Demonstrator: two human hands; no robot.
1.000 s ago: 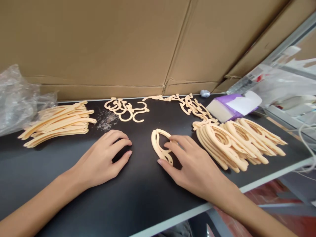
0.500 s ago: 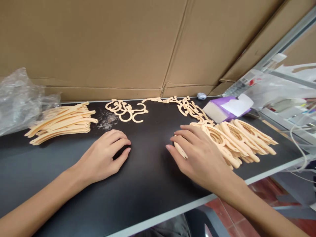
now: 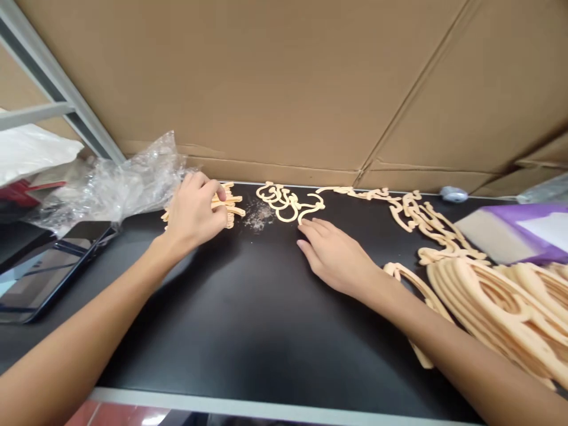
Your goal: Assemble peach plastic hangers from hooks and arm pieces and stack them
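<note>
My left hand (image 3: 197,207) is over a pile of curved cream-coloured hanger arms (image 3: 229,203) at the back left. Its thumb and fingers close around one or more strips, and the palm hides much of the pile. My right hand (image 3: 335,254) reaches across the middle of the black table, fingers stretched out and thumb apart. Its fingertips meet the near end of a cream hanger hook (image 3: 320,205), at the edge of a small cluster of hooks (image 3: 284,204). Whether they grip that hook is not clear.
Stacked hanger frames (image 3: 483,296) lie at the right, with a loose one (image 3: 419,284) beside my right forearm. More small curved pieces (image 3: 426,219) lie behind. A purple tissue pack (image 3: 510,231), crumpled plastic (image 3: 133,183), a phone (image 3: 53,266) and debris (image 3: 258,214) are around.
The view has turned left. My left hand has moved from the table onto the pile of hanger arms. My right hand has left the piece by the stacked frames and come to the hooks.
</note>
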